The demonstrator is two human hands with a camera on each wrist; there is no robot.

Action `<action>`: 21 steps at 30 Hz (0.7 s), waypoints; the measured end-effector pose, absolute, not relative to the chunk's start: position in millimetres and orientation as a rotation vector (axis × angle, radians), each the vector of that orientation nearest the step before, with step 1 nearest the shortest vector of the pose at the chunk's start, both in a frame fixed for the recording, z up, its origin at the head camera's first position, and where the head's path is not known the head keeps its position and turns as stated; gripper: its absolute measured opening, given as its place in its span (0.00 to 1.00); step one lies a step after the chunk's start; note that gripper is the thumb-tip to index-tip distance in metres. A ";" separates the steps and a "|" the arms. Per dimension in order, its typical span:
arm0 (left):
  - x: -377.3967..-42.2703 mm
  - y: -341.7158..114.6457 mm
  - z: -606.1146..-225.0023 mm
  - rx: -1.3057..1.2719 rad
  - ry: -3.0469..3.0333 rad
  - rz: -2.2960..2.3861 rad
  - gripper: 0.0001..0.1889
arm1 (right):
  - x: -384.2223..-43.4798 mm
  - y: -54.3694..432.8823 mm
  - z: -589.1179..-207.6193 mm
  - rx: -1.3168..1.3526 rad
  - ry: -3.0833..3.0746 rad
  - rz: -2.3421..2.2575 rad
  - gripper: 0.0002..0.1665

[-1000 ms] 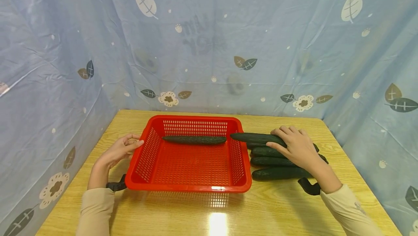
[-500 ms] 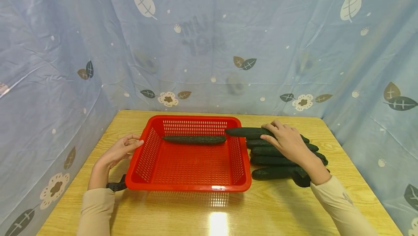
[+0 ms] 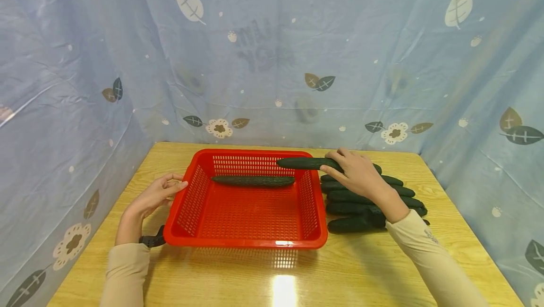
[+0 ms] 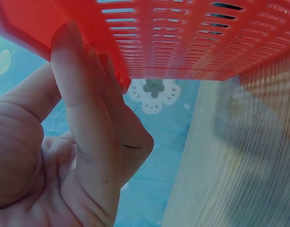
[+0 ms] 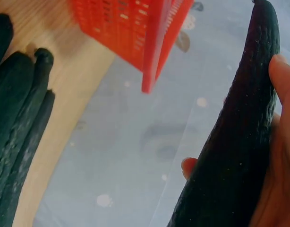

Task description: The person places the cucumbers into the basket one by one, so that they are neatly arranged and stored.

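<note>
In the head view my right hand (image 3: 356, 171) holds a dark green cucumber (image 3: 301, 163) by its middle. It hangs level above the right rim of a red plastic basket (image 3: 244, 244), its left end over the inside. The right wrist view shows a thumb and fingertip round this cucumber (image 5: 230, 137). Along the basket's back wall lies one other cucumber (image 3: 252, 181). My left hand (image 3: 154, 195) holds the basket's left rim, thumb on top. From below, the left wrist view shows its fingers (image 4: 72, 71) against the rim.
Several more cucumbers (image 3: 346, 197) lie side by side on the wooden table (image 3: 238, 278), right of the basket and partly under the right forearm. A blue patterned cloth (image 3: 263, 61) hangs behind the table and at both sides.
My right hand has carried the cucumber leftward and further back, from over the pile to over the basket's right rim. The left hand and basket stay in place.
</note>
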State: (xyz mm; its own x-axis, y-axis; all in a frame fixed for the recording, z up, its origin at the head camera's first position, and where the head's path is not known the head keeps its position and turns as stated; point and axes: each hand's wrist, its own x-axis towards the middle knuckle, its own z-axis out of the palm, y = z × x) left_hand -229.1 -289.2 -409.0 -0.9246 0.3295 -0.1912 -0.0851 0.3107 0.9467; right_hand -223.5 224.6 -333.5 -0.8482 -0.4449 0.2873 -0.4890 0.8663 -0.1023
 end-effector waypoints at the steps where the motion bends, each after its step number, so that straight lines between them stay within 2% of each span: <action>1: -229.6 -288.8 -408.8 0.220 2.233 1.645 0.25 | -223.9 221.6 -332.8 0.704 -2.790 0.242 0.27; 13: -230.4 -289.4 -408.2 0.243 2.214 1.664 0.23 | -229.5 184.2 -323.1 0.699 -2.890 0.146 0.35; 21: -229.1 -289.4 -407.9 0.228 2.218 1.659 0.25 | -230.9 154.7 -312.1 0.658 -2.936 0.115 0.34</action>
State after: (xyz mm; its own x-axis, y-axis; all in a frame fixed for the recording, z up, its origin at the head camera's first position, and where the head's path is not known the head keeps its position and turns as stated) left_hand -229.1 -289.4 -407.9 -0.9218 0.3386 -0.1886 -0.0852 0.2977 0.9509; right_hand -230.9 154.7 -312.1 -0.8965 -0.4191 0.1434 -0.4291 0.9021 -0.0458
